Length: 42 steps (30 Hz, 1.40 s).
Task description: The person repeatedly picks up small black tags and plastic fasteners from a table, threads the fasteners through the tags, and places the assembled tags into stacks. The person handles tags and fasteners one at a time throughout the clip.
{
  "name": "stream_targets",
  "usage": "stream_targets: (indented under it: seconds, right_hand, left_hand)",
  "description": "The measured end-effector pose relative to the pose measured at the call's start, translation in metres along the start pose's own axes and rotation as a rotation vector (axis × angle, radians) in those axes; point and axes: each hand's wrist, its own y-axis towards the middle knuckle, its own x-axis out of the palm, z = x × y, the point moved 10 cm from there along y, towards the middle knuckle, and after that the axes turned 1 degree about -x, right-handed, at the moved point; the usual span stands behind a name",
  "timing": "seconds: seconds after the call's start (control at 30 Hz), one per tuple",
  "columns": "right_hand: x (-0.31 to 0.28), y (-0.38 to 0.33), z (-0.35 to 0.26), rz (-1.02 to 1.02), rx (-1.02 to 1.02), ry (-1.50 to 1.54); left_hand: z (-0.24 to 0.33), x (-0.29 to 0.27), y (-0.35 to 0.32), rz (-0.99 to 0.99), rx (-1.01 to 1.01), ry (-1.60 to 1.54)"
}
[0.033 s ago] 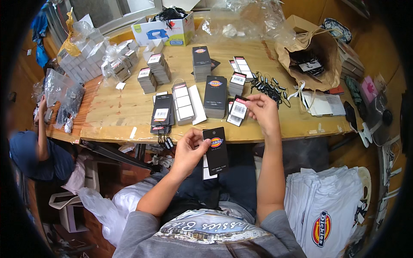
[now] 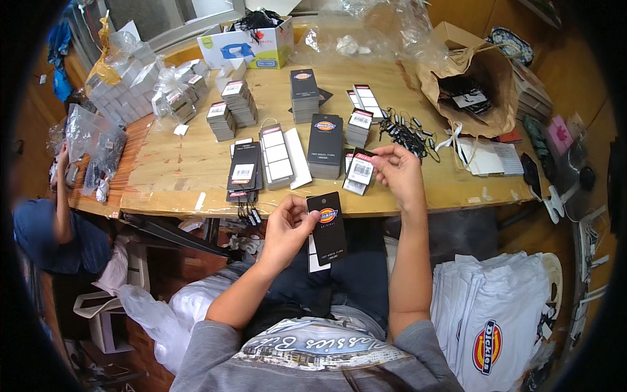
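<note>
The left hand pinches a black hang tag upright between closed fingers, face up for reading, just off the tabletop edge, while the right hand, fingers closed, lifts a barcode label tag from the stack beneath them.

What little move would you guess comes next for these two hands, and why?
Probably the right hand lifts the small barcode tag off the table edge and brings it to the long black tag in the left hand, since its fingers already pinch that tag's top.
</note>
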Motion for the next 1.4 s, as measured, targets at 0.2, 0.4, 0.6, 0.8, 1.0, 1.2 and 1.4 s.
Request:
stream_targets:
  seconds: [0.2, 0.4, 0.6, 0.8, 1.0, 1.2, 1.4]
  right_hand:
    - [-0.002, 0.012, 0.017, 0.089, -0.063, -0.094]
    - [-0.002, 0.017, 0.007, 0.149, -0.159, -0.131]
    - [-0.046, -0.028, -0.035, 0.145, -0.224, 0.295]
    - [-0.006, -0.082, -0.017, -0.057, -0.133, -0.090]
    - [-0.052, -0.047, -0.032, 0.397, -0.294, -0.896]
    - [-0.069, -0.015, -0.018, 0.328, -0.241, -0.913]
    - [-0.073, -0.001, 0.001, 0.107, -0.107, 0.337]
  left_hand:
    - [0.003, 0.011, 0.001, 0.020, 0.079, 0.141]
    - [-0.006, 0.029, 0.003, -0.137, -0.085, 0.085]
    - [-0.011, 0.045, 0.014, -0.129, -0.134, -0.066]
    - [-0.006, 0.064, -0.003, -0.214, -0.054, -0.178]
    - [-0.019, 0.059, -0.008, -0.231, -0.091, -0.142]
    - [-0.022, 0.064, -0.016, -0.299, -0.178, -0.216]
    - [-0.020, 0.077, -0.019, -0.399, -0.207, -0.191]
